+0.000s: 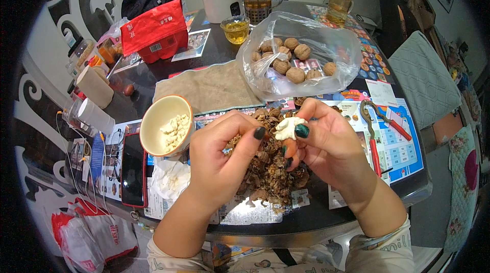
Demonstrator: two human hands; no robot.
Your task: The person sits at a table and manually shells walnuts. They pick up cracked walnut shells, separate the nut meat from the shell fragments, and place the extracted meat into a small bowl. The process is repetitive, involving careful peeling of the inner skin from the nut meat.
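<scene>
My right hand holds a pale, peeled walnut kernel between thumb and fingers. Close to its left side is my left hand, thumb and index finger pinched together; whether anything tiny is between them cannot be told. Under both hands lies a pile of brown walnut shells and skins. A cream bowl with an orange rim, holding pale kernel pieces, stands left of my left hand. Beyond the hands, whole walnuts lie in an open clear plastic bag. A red-handled plier-type nutcracker lies at the right.
Crumpled white tissue and a phone in a red case lie at the left. A brown cloth lies behind the bowl. Farther back stand a glass cup of yellow liquid, a French press and a red pouch.
</scene>
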